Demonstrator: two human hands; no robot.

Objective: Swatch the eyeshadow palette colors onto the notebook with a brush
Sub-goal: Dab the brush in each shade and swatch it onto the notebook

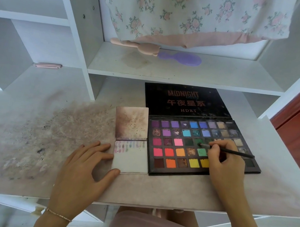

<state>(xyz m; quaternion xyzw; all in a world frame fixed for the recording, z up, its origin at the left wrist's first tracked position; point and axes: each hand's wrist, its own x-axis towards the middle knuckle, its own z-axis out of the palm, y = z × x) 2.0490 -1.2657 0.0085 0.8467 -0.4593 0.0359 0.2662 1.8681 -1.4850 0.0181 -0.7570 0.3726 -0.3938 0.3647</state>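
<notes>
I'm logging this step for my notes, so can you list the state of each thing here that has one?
Eyeshadow palette: open, lid laid back flat.
Notebook: open, swatches along the page top, the rest blank.
Brush: tip in a dark green pan.
Right hand: grips the brush.
Left hand: flat, fingers against the notebook's edge.
Desk: dusted with powder.
Purple hairbrush: lying on the shelf.
</notes>
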